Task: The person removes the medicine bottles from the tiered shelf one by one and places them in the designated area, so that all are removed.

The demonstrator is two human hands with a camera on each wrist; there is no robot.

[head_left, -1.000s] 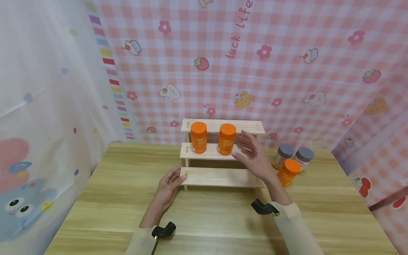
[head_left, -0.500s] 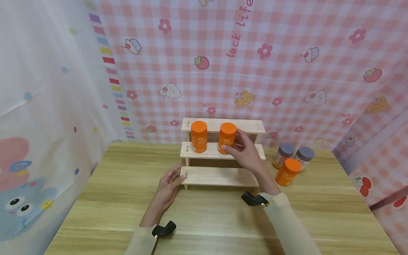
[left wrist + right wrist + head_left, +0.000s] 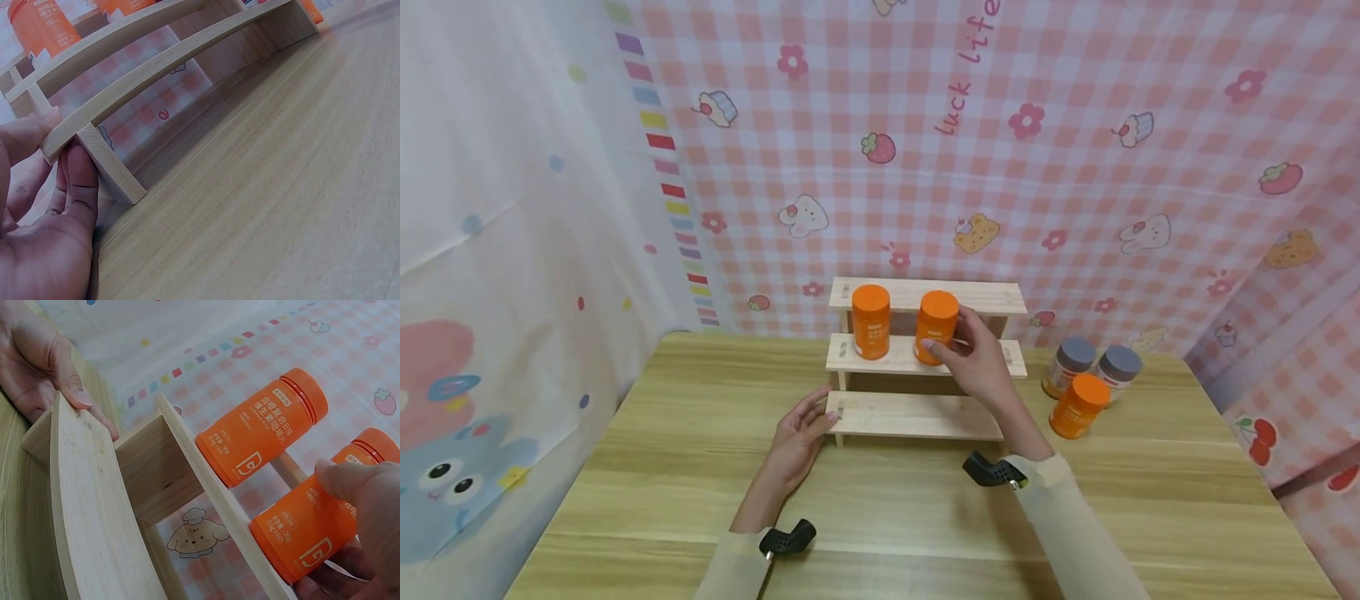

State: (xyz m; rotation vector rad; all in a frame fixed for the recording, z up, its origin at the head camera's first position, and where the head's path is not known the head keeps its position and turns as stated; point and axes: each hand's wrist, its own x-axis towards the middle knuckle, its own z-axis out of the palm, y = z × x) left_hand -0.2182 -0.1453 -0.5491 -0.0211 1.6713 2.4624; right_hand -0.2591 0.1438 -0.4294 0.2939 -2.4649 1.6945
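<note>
My right hand grips an orange pill bottle that stands on the middle shelf of a three-step wooden rack. The thumb lies on the front of the bottle and the fingers go round its far side. A second orange pill bottle stands upright to the left on the same shelf, a small gap between the two. At the rack's left end my left hand pinches the lowest shelf, thumb on top and fingers beneath, as the left wrist view shows.
Right of the rack, a third orange bottle stands on the wooden table. Two grey-lidded jars are close behind it. A pink checked cloth hangs behind the rack, and a white cloth hangs at the left.
My right hand has moved left from beside the right bottle on the middle shelf and taken hold of it. The left hand has stayed at the rack's end.
</note>
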